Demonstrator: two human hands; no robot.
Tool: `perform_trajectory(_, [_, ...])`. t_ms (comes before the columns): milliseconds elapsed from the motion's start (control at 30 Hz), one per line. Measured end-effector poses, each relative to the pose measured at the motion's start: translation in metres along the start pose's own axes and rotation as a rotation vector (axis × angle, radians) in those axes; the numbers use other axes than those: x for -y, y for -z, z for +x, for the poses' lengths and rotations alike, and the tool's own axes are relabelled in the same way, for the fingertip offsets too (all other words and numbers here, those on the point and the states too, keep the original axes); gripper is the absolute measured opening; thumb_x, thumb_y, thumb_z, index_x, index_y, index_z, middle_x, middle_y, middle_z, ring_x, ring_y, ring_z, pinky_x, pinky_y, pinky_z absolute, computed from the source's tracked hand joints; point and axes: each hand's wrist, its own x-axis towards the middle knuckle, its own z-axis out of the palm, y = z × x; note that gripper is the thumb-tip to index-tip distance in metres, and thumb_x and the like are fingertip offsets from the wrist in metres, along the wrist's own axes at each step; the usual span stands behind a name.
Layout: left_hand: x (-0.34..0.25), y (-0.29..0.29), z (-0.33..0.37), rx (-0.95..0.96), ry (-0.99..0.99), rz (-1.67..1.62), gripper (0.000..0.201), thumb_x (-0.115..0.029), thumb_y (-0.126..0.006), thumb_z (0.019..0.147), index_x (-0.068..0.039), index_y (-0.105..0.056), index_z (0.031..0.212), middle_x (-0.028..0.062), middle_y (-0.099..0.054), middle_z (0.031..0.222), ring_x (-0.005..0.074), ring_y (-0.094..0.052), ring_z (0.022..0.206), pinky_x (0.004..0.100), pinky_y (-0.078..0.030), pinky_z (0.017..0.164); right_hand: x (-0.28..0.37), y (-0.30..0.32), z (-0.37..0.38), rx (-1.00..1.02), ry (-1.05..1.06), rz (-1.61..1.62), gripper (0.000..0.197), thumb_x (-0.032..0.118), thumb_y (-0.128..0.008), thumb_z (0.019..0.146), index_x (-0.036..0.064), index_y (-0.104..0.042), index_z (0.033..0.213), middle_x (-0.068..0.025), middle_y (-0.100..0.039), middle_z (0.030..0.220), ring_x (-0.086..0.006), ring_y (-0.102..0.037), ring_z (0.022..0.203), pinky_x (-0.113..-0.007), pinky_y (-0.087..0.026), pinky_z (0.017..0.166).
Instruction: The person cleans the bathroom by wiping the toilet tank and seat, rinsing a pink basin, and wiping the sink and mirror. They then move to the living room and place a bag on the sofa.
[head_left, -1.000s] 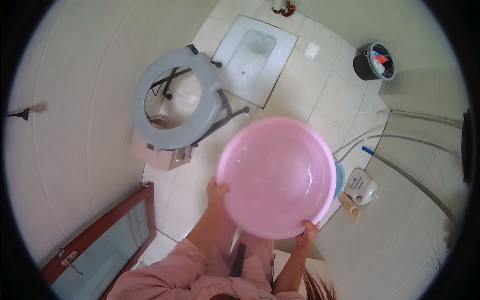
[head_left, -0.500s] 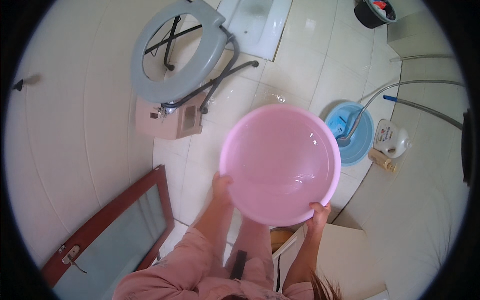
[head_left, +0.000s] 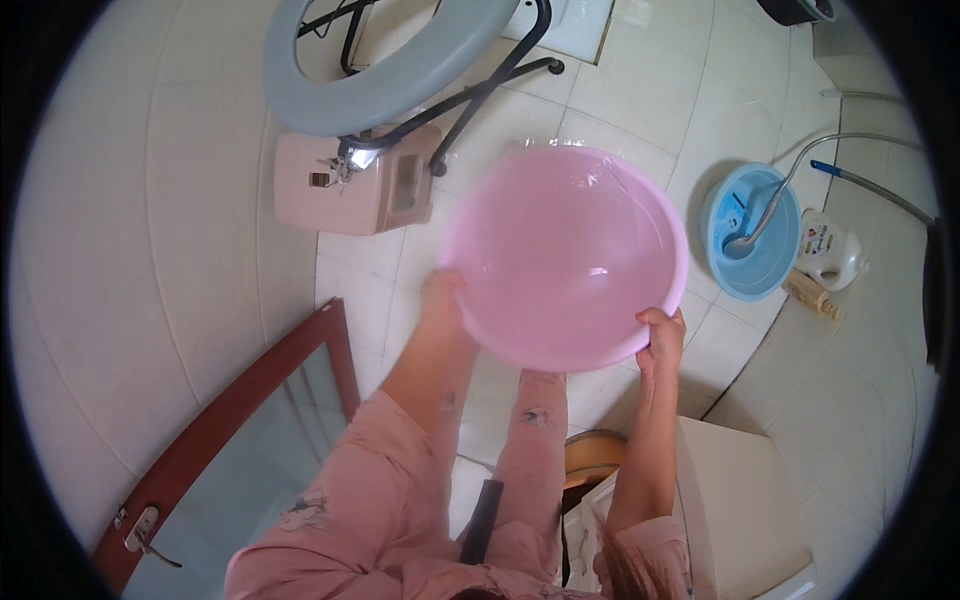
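A large round pink basin [head_left: 570, 270] is held out in front of me over the tiled floor, with bright reflections inside that look like water. My left hand [head_left: 440, 295] is blurred but closed on its near left rim. At the near right rim my right hand [head_left: 662, 335] grips with the thumb over the edge and the fingers outside. Clear glints like splashing water show along the far rim. What lies under the basin is hidden.
A grey commode seat [head_left: 400, 80] on a dark folding frame stands far left beside a pinkish plastic box [head_left: 340, 205]. At right are a blue basin [head_left: 715, 235] with a shower head [head_left: 738, 246] in it, a white jug [head_left: 835, 262] and a small bottle [head_left: 812, 293]. A red-framed door [head_left: 230, 410] stands left.
The view has shifted, so the surroundings sit differently. My arms reach out further and the basin looks tilted away from me. Glints of water now show at its far rim.
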Motion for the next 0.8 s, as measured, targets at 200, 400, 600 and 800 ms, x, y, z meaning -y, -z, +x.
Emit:
perform_trajectory(200, [-0.045,0.036,0.049,-0.126,-0.208,0.134,0.038,0.003,-0.046,0.058,-0.001,-0.049,0.095,0.0150,-0.053,0.092,0.0318,-0.053,0.083,0.0501,-0.048,0.079,-0.058,-0.028,0.019,0.053,-0.069,0.095,0.047,-0.010,-0.054,0.063,-0.0028,-0.046,0.109,-0.0134,-0.056,0.097,-0.0247,-0.057,0.085,-0.038,-0.050,0.076])
perform_trajectory(400, [-0.022,0.046,0.044,-0.043,-0.097,0.029,0.046,-0.002,-0.048,0.059,0.000,-0.049,0.104,0.0155,-0.055,0.101,0.0346,-0.055,0.092,0.0520,-0.046,0.086,-0.085,-0.010,0.029,0.040,-0.014,0.067,0.046,-0.010,-0.054,0.062,-0.0017,-0.049,0.107,-0.0115,-0.058,0.094,-0.0226,-0.058,0.081,-0.035,-0.049,0.075])
perform_trajectory(600, [0.053,0.041,0.037,0.133,0.171,-0.175,0.055,-0.007,-0.048,0.061,0.002,-0.049,0.115,0.0169,-0.056,0.109,0.0345,-0.054,0.101,0.0483,-0.043,0.092,-0.086,0.035,0.021,-0.080,0.046,-0.032,0.044,-0.008,-0.054,0.061,-0.0038,-0.050,0.105,-0.0115,-0.059,0.092,-0.0219,-0.058,0.079,-0.033,-0.048,0.073])
perform_trajectory(800, [0.080,0.037,0.050,0.069,0.332,-0.165,0.049,-0.008,-0.047,0.065,0.002,-0.051,0.113,0.0173,-0.056,0.110,0.0331,-0.054,0.102,0.0471,-0.044,0.093,-0.046,0.025,0.019,-0.170,0.030,-0.140,0.040,-0.008,-0.052,0.062,-0.0067,-0.052,0.102,-0.0118,-0.059,0.090,-0.0203,-0.057,0.076,-0.030,-0.047,0.071])
